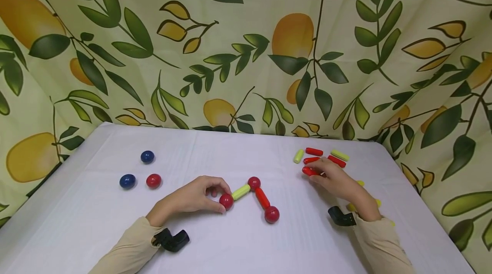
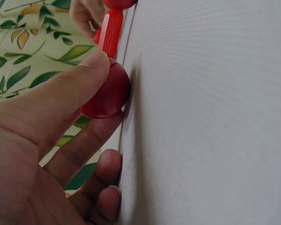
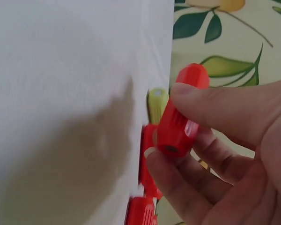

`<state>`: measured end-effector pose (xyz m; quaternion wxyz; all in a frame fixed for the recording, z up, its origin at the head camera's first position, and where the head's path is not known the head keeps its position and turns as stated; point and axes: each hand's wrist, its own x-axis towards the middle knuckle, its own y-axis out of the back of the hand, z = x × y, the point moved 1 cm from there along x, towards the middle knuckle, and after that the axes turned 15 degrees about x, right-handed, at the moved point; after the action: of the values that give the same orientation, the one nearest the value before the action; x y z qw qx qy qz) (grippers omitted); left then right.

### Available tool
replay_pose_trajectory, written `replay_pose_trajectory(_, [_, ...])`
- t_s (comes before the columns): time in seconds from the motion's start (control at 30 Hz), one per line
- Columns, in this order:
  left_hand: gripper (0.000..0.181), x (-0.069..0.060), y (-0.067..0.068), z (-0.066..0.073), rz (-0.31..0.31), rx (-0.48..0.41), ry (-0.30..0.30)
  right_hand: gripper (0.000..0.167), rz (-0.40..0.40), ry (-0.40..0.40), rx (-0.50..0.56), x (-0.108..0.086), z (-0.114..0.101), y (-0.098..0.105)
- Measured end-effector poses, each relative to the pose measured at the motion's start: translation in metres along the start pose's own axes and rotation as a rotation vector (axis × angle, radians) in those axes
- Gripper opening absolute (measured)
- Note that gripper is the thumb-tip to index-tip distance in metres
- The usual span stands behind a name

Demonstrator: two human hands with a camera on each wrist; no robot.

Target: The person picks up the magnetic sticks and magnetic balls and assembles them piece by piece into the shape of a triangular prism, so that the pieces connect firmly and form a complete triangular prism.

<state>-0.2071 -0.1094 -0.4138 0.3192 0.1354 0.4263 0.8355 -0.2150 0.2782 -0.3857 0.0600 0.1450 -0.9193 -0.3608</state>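
Observation:
My left hand (image 1: 197,195) pinches a red ball (image 1: 226,201) between thumb and fingers at one end of a bent chain on the white table. From that ball a yellow-green rod (image 1: 241,191) runs to a second red ball (image 1: 254,183). A red rod (image 1: 262,198) joins this to a third red ball (image 1: 271,214). Over at the right, my right hand (image 1: 332,178) holds a loose red rod (image 3: 183,110) between thumb and fingers. In the right wrist view it is tilted, one dark end spot showing, with more rods behind it.
Beyond the right hand lie several red and yellow-green rods (image 1: 340,155). Yellow pieces (image 1: 360,183) are partly hidden under the right forearm. Two blue balls (image 1: 127,181) and a red ball (image 1: 153,181) sit at the left. A leaf-patterned curtain (image 1: 246,52) hangs behind the table.

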Motion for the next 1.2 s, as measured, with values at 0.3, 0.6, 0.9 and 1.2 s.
replay_pose_trajectory(0.3, [0.031, 0.001, 0.0, 0.003, 0.004, 0.001, 0.008, 0.036, -0.014, 0.096, 0.044, 0.002, -0.017, -0.011])
replay_pose_trajectory(0.6, [0.031, 0.001, 0.0, 0.004, 0.01, 0.011, 0.004, 0.035, -0.061, 0.159, 0.05, 0.002, -0.043, -0.028])
replay_pose_trajectory(0.9, [0.031, 0.001, 0.0, 0.004, 0.008, 0.021, 0.012, 0.034, -0.095, 0.186, 0.069, 0.0, -0.058, -0.041])
replay_pose_trajectory(1.2, [0.03, 0.001, -0.001, 0.005, 0.012, -0.005, -0.007, 0.031, -0.143, 0.177, 0.09, -0.001, -0.069, -0.052])
